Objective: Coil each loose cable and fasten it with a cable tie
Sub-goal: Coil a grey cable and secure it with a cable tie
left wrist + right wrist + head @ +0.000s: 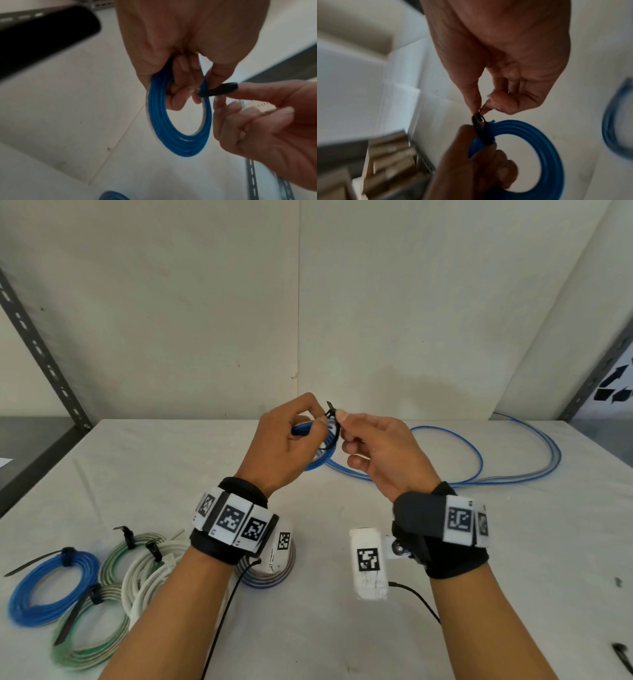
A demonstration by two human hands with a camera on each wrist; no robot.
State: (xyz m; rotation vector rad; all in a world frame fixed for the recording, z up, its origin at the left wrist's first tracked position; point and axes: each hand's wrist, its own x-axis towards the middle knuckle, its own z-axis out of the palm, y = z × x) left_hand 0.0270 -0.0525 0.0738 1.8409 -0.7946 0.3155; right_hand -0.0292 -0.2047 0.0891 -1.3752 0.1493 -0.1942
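My left hand holds a small blue cable coil raised above the table, fingers curled through its ring. A black cable tie wraps the coil's top. My right hand pinches the tie's end between thumb and forefinger, right beside the left thumb. In the right wrist view the tie crosses the blue coil next to the left hand. In the left wrist view the right hand holds the tie. Most of the coil is hidden behind the hands in the head view.
A loose blue cable sprawls across the table's far right. Tied coils lie front left: a blue one, green-white ones and a white one. A black tie lies at the front right edge. Metal shelf posts flank the table.
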